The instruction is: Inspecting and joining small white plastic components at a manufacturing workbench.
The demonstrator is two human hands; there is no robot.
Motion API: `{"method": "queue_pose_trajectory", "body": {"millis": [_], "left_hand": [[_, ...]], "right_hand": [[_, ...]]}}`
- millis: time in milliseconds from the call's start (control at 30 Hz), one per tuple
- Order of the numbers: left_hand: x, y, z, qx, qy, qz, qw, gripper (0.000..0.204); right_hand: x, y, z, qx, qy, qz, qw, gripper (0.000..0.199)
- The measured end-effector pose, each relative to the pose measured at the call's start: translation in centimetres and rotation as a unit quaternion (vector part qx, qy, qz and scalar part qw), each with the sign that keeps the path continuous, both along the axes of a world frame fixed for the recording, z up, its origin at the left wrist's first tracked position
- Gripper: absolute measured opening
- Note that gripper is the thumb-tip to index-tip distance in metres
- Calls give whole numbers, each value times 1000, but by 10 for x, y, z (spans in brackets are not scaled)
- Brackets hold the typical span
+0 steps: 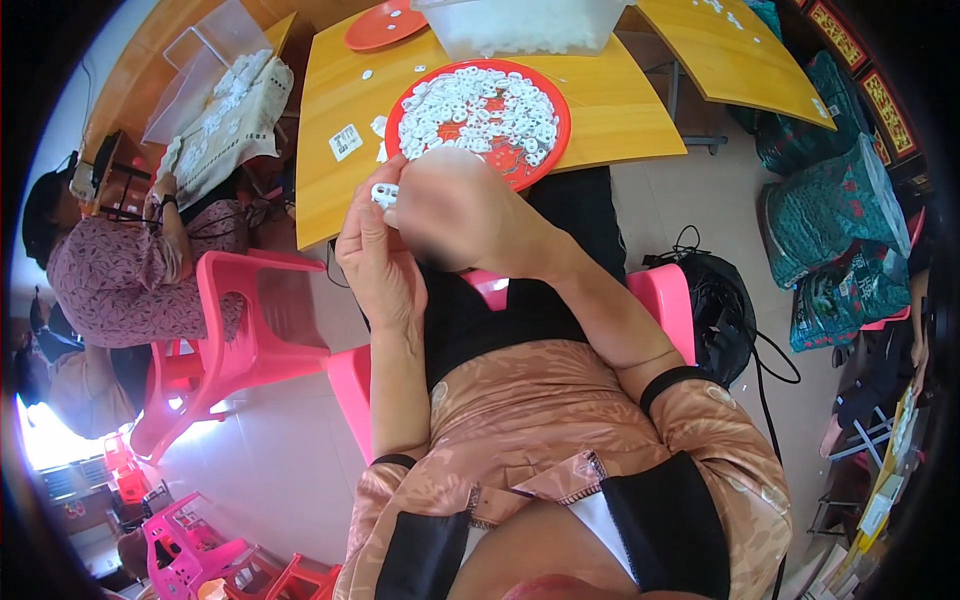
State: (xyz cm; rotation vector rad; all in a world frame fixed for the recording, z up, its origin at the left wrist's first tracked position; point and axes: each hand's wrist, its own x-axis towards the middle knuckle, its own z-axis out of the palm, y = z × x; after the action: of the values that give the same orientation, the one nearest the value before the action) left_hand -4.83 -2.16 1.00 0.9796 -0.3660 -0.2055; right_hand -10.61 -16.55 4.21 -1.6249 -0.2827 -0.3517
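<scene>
My left hand point(375, 255) is raised at the near edge of the table, its thumb and fingers closed on a small white plastic piece with dark holes point(384, 195). Right beside it, my right hand point(460, 210) comes in from the right and is smeared, so its fingers do not show clearly. Just beyond both hands lies a round red tray point(562, 120) with a printed pattern. Many similar white pieces point(470, 100) are spread over it, and my right hand overlaps its near rim.
On the yellow table point(620, 130) stand a clear plastic bin point(520, 25) of white pieces and a red plate point(383, 26). A white label point(345, 142) lies left of the tray. A person point(140, 260) sits at left near a pink chair point(235, 320). Green bags point(835, 215) stand at right.
</scene>
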Motion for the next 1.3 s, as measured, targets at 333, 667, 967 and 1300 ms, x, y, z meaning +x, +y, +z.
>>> {"method": "queue_pose_trajectory", "body": {"millis": [333, 667, 967, 1300], "left_hand": [[-20, -16, -2, -66, 23, 10, 998, 47], [-31, -24, -6, -82, -11, -4, 997, 44], [-3, -21, -33, -76, 72, 8, 994, 43], [6, -18, -18, -37, 43, 47, 997, 44]], "right_hand": [[11, 13, -23, -220, -213, -218, 926, 23], [9, 13, -34, -228, -286, -266, 892, 19], [30, 20, -62, -189, -129, -207, 951, 19], [22, 1, -21, -160, 11, -67, 985, 30]]}}
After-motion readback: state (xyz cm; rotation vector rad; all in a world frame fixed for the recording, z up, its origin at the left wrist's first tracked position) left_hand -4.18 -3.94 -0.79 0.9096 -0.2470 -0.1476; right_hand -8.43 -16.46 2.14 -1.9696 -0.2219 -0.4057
